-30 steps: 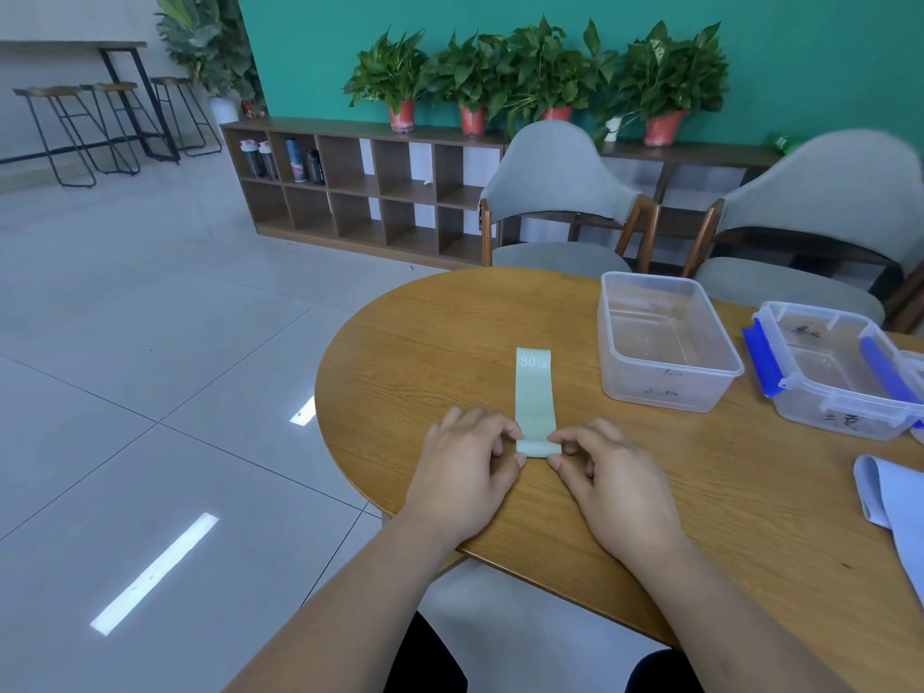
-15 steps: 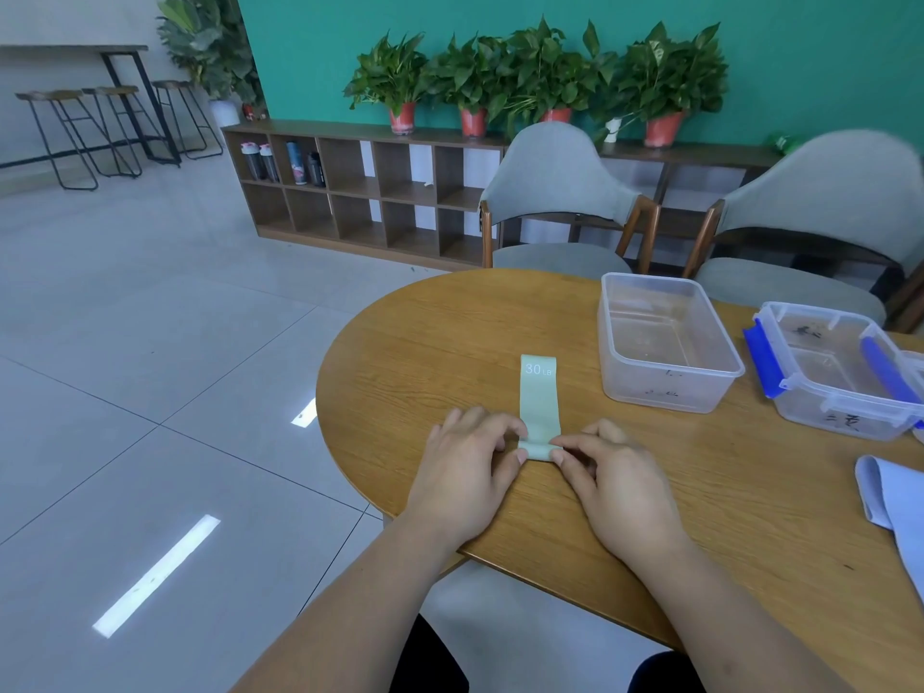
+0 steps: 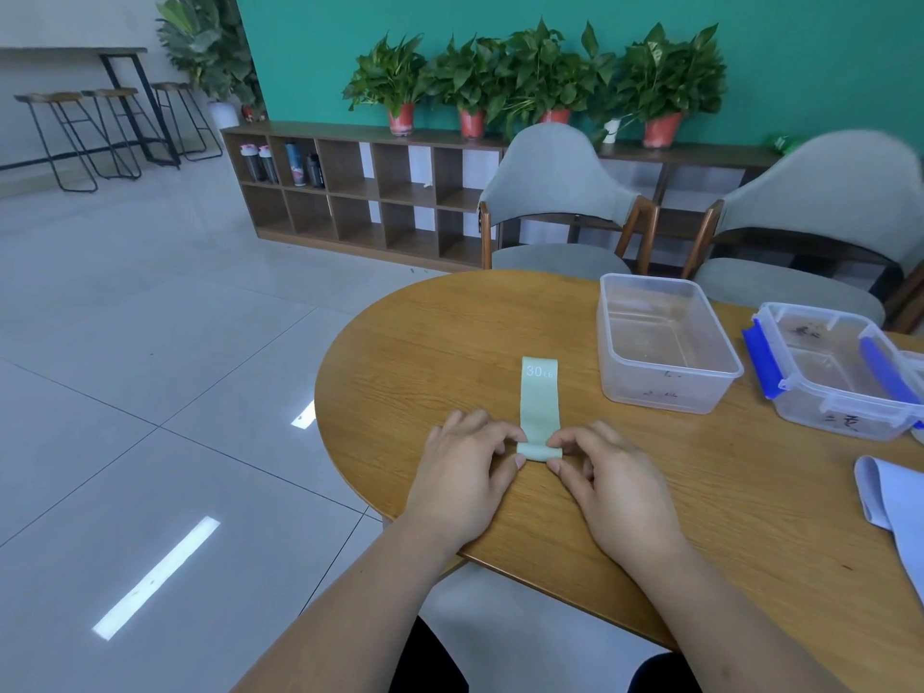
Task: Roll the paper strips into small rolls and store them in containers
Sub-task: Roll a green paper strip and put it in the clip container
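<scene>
Left hand (image 3: 465,472) and right hand (image 3: 612,487) fingers (image 3: 520,461) pinch the curled near end of the green strip (image 3: 539,402); the rest lies flat beyond them. Rolling looks barely begun, and the clear container (image 3: 607,342) beyond-right holds no rolls.

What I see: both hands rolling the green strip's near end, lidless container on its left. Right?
No: head view shows the lidless container right of the green strip, not left. The left hand and right hand roll its near end.
</scene>
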`<act>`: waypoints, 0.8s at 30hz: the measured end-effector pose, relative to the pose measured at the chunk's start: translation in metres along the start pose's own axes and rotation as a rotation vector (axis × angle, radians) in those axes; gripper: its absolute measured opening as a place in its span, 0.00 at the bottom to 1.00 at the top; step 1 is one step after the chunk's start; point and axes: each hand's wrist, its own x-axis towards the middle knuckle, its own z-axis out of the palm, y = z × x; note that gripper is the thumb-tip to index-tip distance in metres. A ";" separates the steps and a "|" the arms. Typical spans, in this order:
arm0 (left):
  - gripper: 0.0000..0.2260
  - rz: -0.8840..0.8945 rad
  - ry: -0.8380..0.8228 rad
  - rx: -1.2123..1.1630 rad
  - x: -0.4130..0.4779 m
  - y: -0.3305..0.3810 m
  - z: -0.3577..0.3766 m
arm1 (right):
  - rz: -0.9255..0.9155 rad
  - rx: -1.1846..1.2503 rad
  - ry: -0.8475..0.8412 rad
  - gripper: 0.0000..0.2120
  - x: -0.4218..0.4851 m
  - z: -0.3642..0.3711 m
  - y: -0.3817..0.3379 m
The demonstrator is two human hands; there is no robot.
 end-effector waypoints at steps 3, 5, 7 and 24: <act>0.10 0.001 -0.008 0.005 0.000 0.000 0.000 | 0.000 -0.002 0.007 0.07 0.001 0.001 0.002; 0.11 -0.005 -0.018 0.006 0.001 -0.001 0.000 | 0.008 -0.002 0.007 0.06 0.001 0.001 0.002; 0.12 -0.005 -0.018 -0.005 0.001 -0.001 0.001 | 0.012 -0.010 0.002 0.06 0.001 0.001 0.002; 0.09 -0.022 -0.024 -0.060 0.013 0.009 0.006 | 0.124 -0.040 -0.063 0.13 0.009 0.005 -0.001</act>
